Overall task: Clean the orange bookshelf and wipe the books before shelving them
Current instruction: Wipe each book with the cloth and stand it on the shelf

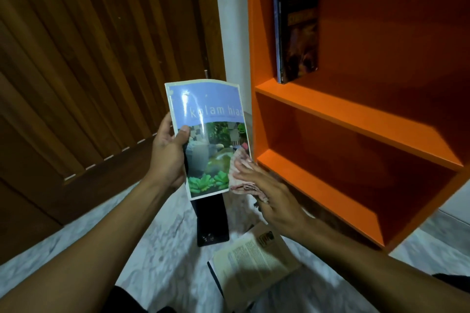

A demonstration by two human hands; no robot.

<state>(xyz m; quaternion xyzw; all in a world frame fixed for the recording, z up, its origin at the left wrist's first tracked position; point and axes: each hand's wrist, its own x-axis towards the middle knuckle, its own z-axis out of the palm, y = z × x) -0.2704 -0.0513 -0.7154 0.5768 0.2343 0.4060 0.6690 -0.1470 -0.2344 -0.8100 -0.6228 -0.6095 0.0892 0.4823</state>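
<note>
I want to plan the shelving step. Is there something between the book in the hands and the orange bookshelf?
Nothing visible blocks it. The left hand holds the blue book and the right hand presses a cloth on its cover. The orange bookshelf is open-fronted; one dark book stands on the upper shelf.

The bookshelf (356, 119) is cut off by the top and right edges. The held book (211, 140) hides the left hand's (167, 152) fingers; only the thumb shows. The right hand (269, 193) is motion-blurred and covers most of the cloth (241, 160). The black book (212, 221) is partly hidden behind the held book. Cover text on the shelved book (297, 30) is illegible.
</note>
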